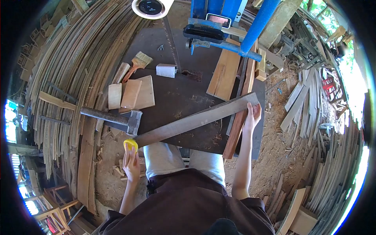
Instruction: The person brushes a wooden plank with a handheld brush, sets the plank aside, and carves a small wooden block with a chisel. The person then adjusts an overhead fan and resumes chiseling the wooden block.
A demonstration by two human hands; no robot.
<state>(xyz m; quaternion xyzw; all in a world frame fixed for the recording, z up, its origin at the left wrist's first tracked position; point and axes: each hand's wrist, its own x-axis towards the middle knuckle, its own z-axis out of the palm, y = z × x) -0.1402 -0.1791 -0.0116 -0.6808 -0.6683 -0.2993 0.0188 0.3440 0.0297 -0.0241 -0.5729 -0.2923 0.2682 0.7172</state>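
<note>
A long wooden board [192, 119] lies slanted across the near part of the dark machine table [172, 98]. My right hand [252, 115] grips its far right end, fingers at the edge. At the board's left end, my left hand [131, 156] is closed around a round yellow object [131, 144], which looks like a tape measure. Just above that hand rests a hammer [134, 121], its head near the board's end. A thin saw blade [171, 45] runs down to the table beside a small white-faced block [166, 71].
Small wood pieces [144, 94] and a brush [139, 62] lie at the table's left. A wide plank [225, 74] and a reddish strip [237, 133] lie on the right. Blue machine parts [254, 31] rise behind. Stacked strips [74, 70] fill the left side.
</note>
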